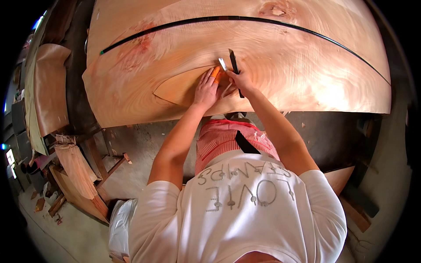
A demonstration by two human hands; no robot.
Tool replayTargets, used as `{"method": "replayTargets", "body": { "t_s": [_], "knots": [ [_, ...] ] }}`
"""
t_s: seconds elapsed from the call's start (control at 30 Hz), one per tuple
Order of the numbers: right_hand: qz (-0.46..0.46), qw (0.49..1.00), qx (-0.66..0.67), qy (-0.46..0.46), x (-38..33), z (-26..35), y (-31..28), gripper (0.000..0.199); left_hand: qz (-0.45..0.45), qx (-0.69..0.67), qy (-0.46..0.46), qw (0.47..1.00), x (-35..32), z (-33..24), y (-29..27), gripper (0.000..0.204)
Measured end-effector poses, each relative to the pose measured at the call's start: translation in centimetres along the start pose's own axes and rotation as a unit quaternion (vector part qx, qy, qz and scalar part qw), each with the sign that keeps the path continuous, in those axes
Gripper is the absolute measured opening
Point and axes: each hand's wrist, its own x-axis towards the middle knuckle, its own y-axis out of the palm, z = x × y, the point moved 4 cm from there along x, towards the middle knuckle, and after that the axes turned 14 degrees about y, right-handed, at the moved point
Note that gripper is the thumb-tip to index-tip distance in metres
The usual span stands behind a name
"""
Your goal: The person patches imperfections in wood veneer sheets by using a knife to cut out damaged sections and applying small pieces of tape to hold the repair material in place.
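Note:
My left hand (208,89) lies flat on the wood veneer sheet (289,74), fingers stretched out and close together, with an orange covering (215,73) on a finger. Under and beside it is a leaf-shaped veneer piece (174,89), pointed at its left end. My right hand (242,82), just to the right, is closed around a long flat black tool (233,60) with a slanted tip. A short shiny pale strip (222,64) sticks up by the right fingertips; I cannot tell whether it is held. A thin light strip (226,90) shows between the hands.
A long thin black rod (228,18) bows across the far part of the sheet. The sheet has a knot hole (277,12) near its far edge. More veneer (50,87) hangs at the left, above a wooden frame (109,171). A white plastic bag (122,225) stands lower left.

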Motion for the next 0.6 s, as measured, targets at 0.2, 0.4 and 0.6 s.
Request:
{"method": "replayTargets", "body": {
  "t_s": [0.2, 0.4, 0.6],
  "knots": [
    [-0.051, 0.997, -0.055, 0.02, 1.1, -1.5, 0.1, 0.026, 0.001, -0.002, -0.035, 0.999, 0.7, 0.3, -0.7, 0.05],
    [-0.024, 0.999, -0.011, 0.043, -1.1, -0.7, 0.4, 0.026, 0.139, 0.058, 0.0, 0.989, 2.2, 0.6, -0.5, 0.04],
    [0.051, 0.957, -0.283, -0.035, 1.2, 0.1, -6.5, 0.017, 0.211, 0.141, 0.02, 0.967, 4.9, -0.6, 0.7, 0.039]
  ]
}}
